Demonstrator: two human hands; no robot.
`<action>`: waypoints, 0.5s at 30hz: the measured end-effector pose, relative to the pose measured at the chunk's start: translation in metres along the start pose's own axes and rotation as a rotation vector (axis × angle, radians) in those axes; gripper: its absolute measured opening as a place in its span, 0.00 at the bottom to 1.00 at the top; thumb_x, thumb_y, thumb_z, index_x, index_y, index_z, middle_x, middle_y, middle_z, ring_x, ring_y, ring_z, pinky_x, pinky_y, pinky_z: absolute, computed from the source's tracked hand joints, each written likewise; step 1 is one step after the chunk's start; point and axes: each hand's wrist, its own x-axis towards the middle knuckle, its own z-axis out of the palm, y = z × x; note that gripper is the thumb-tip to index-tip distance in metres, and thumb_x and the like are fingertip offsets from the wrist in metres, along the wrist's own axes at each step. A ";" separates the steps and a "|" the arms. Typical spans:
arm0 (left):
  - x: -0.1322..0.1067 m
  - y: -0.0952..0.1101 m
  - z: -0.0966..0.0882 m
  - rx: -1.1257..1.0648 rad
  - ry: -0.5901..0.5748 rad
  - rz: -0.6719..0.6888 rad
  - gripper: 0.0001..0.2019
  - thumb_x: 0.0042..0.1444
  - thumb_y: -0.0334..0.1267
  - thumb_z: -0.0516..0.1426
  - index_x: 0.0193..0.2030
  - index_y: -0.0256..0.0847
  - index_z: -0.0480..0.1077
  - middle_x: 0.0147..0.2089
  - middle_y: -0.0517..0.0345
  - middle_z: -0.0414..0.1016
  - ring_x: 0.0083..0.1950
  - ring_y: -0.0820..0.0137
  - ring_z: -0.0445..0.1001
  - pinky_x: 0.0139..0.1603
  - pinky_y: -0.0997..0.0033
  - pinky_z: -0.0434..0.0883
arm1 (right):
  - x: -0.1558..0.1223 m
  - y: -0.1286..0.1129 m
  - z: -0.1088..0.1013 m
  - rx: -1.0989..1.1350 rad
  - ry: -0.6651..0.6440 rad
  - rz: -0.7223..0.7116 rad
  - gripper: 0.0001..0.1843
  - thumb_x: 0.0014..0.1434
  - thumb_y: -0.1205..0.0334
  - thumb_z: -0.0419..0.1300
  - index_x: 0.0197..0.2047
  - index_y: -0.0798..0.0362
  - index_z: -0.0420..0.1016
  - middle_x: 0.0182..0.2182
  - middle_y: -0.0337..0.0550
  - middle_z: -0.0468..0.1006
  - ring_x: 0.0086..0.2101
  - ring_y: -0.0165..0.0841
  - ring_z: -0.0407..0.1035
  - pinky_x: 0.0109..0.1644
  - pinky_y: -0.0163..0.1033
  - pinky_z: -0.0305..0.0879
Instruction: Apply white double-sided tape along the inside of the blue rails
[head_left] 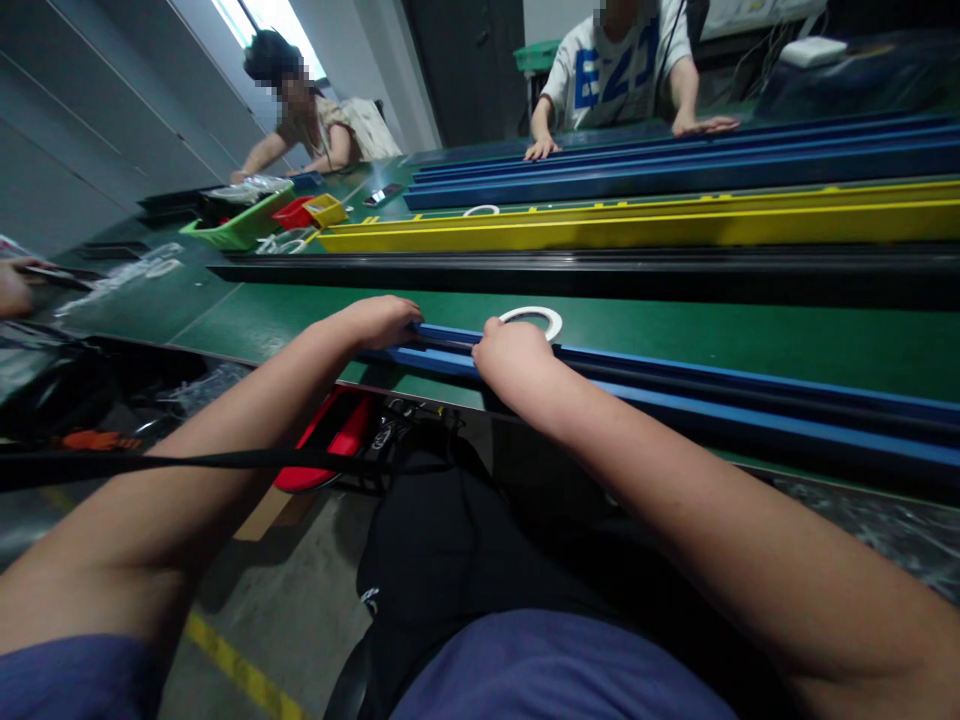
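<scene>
A long blue channel-shaped profile (750, 410) lies along the near edge of the table, with a dark strip (450, 345) running inside it. At its left end my left hand (384, 320) is closed around the profile, fingertips partly hidden. My right hand (517, 358) is closed on the same profile a short way to the right; its fingers are mostly hidden, so whether it also pinches the dark strip cannot be seen. Just behind my right hand lies a white ring-shaped roll (553, 322), apparently tape.
Across the green table (675, 335) lie a black profile (600, 275), a yellow profile (637, 220) and several blue profiles (637, 172). A green basket (247, 222) and small red bin (294, 214) stand left. Two people work opposite; another hand (13, 290) shows at far left.
</scene>
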 end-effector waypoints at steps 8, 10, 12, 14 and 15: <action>0.004 0.009 -0.002 -0.075 0.027 0.006 0.13 0.59 0.46 0.58 0.41 0.44 0.82 0.45 0.49 0.83 0.46 0.60 0.80 0.47 0.68 0.71 | 0.002 0.000 0.003 -0.008 0.008 -0.002 0.23 0.69 0.74 0.53 0.62 0.60 0.81 0.55 0.68 0.72 0.48 0.46 0.76 0.50 0.45 0.77; 0.005 0.013 -0.003 -0.084 0.043 0.031 0.14 0.60 0.47 0.57 0.41 0.42 0.82 0.44 0.49 0.82 0.45 0.59 0.80 0.47 0.68 0.71 | 0.001 0.000 0.003 -0.010 0.010 -0.002 0.23 0.70 0.74 0.53 0.62 0.61 0.81 0.55 0.68 0.72 0.47 0.45 0.76 0.50 0.45 0.77; 0.007 0.016 -0.004 -0.106 0.057 0.046 0.15 0.60 0.47 0.57 0.42 0.42 0.82 0.44 0.50 0.82 0.46 0.59 0.80 0.47 0.68 0.71 | 0.000 0.000 0.002 -0.010 0.011 -0.001 0.22 0.70 0.74 0.54 0.62 0.61 0.81 0.54 0.68 0.72 0.47 0.45 0.77 0.50 0.44 0.77; 0.009 0.020 -0.006 -0.121 0.054 0.044 0.14 0.59 0.45 0.58 0.42 0.43 0.83 0.45 0.51 0.83 0.46 0.60 0.80 0.48 0.69 0.70 | 0.000 0.000 0.001 -0.010 0.011 -0.004 0.22 0.70 0.74 0.54 0.62 0.61 0.81 0.54 0.68 0.72 0.48 0.45 0.76 0.50 0.44 0.77; 0.009 0.022 -0.006 -0.125 0.049 0.038 0.13 0.58 0.44 0.58 0.42 0.44 0.83 0.45 0.51 0.83 0.47 0.60 0.80 0.49 0.69 0.70 | 0.000 0.000 0.001 -0.011 0.010 -0.006 0.22 0.70 0.74 0.53 0.61 0.61 0.81 0.54 0.68 0.72 0.48 0.45 0.76 0.50 0.44 0.77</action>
